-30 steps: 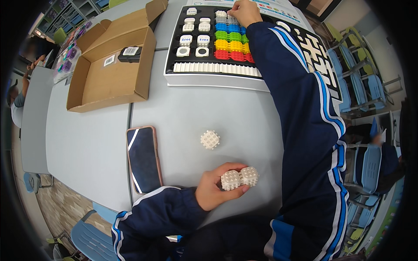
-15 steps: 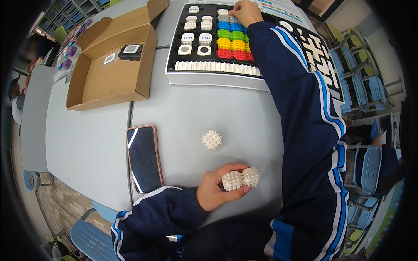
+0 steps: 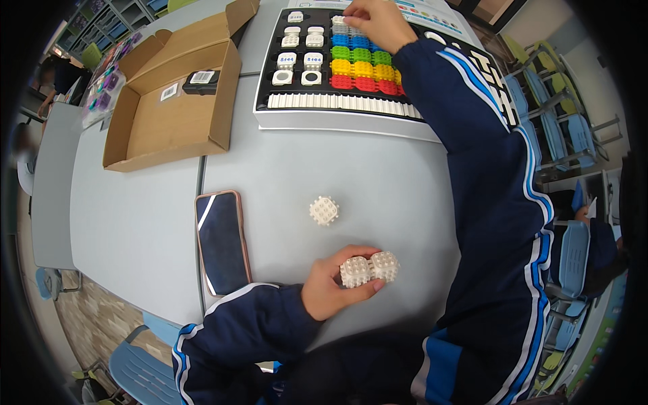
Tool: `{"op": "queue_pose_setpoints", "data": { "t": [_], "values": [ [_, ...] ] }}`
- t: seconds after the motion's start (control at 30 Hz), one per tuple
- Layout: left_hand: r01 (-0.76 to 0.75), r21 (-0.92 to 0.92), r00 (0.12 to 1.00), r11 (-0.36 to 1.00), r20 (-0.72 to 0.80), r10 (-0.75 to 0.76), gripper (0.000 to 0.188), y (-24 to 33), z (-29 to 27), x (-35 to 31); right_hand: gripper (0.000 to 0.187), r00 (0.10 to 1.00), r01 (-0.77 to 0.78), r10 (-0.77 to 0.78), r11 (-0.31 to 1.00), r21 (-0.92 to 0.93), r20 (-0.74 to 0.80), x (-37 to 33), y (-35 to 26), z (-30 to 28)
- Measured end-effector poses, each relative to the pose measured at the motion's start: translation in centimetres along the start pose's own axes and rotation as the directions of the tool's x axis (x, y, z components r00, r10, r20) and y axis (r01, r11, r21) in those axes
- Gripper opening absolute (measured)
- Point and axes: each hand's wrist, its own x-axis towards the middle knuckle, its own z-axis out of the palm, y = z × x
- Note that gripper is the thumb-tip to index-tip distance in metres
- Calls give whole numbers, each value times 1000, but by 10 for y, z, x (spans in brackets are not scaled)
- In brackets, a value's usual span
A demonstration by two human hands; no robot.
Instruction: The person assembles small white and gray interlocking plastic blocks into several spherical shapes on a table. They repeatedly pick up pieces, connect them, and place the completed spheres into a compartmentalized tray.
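My left hand [image 3: 331, 283] holds two white studded cube blocks [image 3: 370, 268] joined side by side, low over the grey table. Beyond it a single white studded block [image 3: 324, 210] lies on the tabletop. My right hand [image 3: 379, 23] reaches to the far end of an open kit tray [image 3: 297, 88], its thumb and fingertips closed about a white block [image 3: 339, 21] at the head of a column. Rows of clear, blue, green [image 3: 360, 54], yellow [image 3: 362, 69] and red blocks [image 3: 365, 84] fill the tray under my right hand and forearm, which hide part of it.
A phone [image 3: 223, 243] lies to the left of my left hand. An open cardboard box [image 3: 162, 128] with a small black item [image 3: 201, 82] inside stands at the far left. White ribbed pieces [image 3: 337, 102] line the tray's near edge. Blue chairs [image 3: 570, 260] stand at the right.
My right hand has moved left across the top of the tray, to the white block at the column's end. My left hand still holds the two joined blocks.
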Motion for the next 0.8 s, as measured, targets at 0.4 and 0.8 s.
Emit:
{"op": "queue_pose_setpoints", "data": {
  "t": [0.4, 0.8],
  "values": [
    [29, 16, 999, 999, -15, -29, 42, 5, 2, -2, 31, 646, 396, -604, 788, 472, 466, -148, -175, -61],
    [-35, 95, 996, 995, -78, 43, 42, 0, 1, -4, 31, 971, 75, -156, 915, 396, 179, -61, -86, -73]
  ]
}}
